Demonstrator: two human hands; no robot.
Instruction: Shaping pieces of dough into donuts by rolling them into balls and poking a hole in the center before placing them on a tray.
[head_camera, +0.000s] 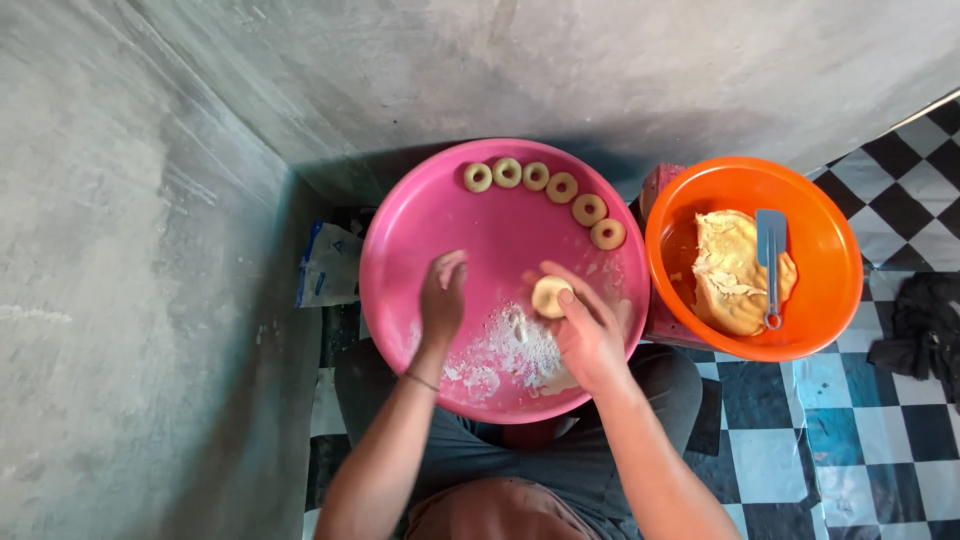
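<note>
A big pink round tray (480, 235) rests on my lap. My right hand (585, 330) holds a small pale dough ball (549, 296) between thumb and fingers above the tray. My left hand (442, 297) hovers over the tray's left half, fingers loosely curled, holding nothing that I can see. A patch of white flour (515, 350) lies on the tray between my hands. Several ring-shaped dough pieces (561, 187) sit in an arc along the tray's far rim.
To the right stands an orange bowl (830, 230) with a lump of dough (730, 275) and a blue scraper (771, 260) in it. Grey concrete walls close in on the left and behind. The floor is black-and-white checkered tile. A dark cloth (920, 330) lies far right.
</note>
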